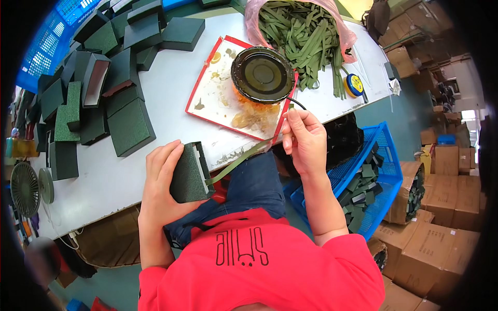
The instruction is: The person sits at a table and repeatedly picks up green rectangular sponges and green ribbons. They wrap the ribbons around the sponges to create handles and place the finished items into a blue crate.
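Note:
My left hand (160,181) is wrapped round a small dark green box (189,176), tilted up at the front edge of the table. A flat green ribbon (239,160) runs from the box's open-looking side up to my right hand (306,136), which pinches its far end between thumb and fingers. Just beyond that hand sits a round dark glue pot (262,74) with amber, gummy residue under its rim. A thin black handle or cord (297,103) sticks out beside it. The pot rests on a red-edged white tray (207,110) smeared with yellowish drips.
Many dark green boxes (130,127) are piled at the left of the white table (171,67). A pink plastic bag (253,20) spills green ribbons (301,39). A yellow-and-blue round tape (354,85) lies at the right. Below stands a blue crate (381,179) of green pieces; cartons (441,249) are stacked beyond.

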Demonstrator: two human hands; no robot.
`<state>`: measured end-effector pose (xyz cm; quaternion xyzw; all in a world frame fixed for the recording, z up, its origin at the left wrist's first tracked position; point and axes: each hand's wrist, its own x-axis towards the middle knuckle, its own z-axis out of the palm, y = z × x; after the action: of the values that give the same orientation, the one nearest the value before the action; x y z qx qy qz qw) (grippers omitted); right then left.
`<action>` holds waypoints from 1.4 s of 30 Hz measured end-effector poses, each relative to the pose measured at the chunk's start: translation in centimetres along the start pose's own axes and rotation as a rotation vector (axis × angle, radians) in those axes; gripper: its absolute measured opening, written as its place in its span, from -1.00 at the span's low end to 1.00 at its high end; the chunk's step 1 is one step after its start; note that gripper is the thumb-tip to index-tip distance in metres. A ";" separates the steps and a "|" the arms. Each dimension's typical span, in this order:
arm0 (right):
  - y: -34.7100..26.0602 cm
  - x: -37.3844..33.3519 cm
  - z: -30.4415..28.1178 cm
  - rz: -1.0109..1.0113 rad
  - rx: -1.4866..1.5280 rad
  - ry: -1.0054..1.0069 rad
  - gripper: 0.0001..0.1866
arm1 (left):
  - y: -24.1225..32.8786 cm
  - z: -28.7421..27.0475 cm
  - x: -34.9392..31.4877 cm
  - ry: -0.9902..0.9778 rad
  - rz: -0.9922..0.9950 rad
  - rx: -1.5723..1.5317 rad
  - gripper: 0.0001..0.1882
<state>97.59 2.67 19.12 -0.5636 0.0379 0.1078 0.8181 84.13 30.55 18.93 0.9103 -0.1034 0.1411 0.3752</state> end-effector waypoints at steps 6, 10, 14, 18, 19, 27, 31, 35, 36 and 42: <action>0.1 0.4 0.4 0.022 -0.072 -0.028 -0.79 | -0.3 0.1 -0.4 -0.016 0.022 0.005 0.10; 0.3 0.8 0.3 0.024 -0.044 -0.035 -0.78 | -0.2 0.1 -0.4 -0.020 0.024 0.004 0.12; 0.3 1.2 0.8 0.018 -0.055 -0.019 -0.78 | -0.1 0.2 -0.2 -0.019 0.036 -0.021 0.13; 0.4 1.7 1.2 0.018 -0.084 -0.005 -0.77 | 0.0 0.3 -0.1 -0.019 0.044 -0.029 0.13; 0.5 1.9 1.2 0.027 -0.091 -0.004 -0.77 | 0.0 0.3 -0.2 -0.021 0.043 -0.028 0.13; 0.7 2.1 0.3 0.092 -0.025 0.007 -0.79 | 0.0 0.3 -0.2 -0.022 0.035 -0.017 0.09; 0.1 0.0 0.5 0.064 -0.026 -0.021 -0.82 | -0.2 0.0 -0.2 -0.029 0.039 -0.032 0.11; -0.7 -2.5 1.4 0.151 -0.125 -0.243 -0.86 | 0.0 -0.7 0.9 -0.098 0.082 -0.172 0.03; -0.9 -3.2 1.8 0.196 -0.172 -0.313 -0.85 | -0.1 -0.7 1.2 -0.122 0.109 -0.209 0.04; -0.8 -3.9 3.9 0.461 -0.310 -0.536 -0.81 | 0.0 -0.7 1.9 -0.183 0.156 -0.367 0.12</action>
<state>93.77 5.55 21.96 -0.6091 -0.0683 0.4370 0.6583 85.77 30.89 19.99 0.8251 -0.2311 0.0655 0.5114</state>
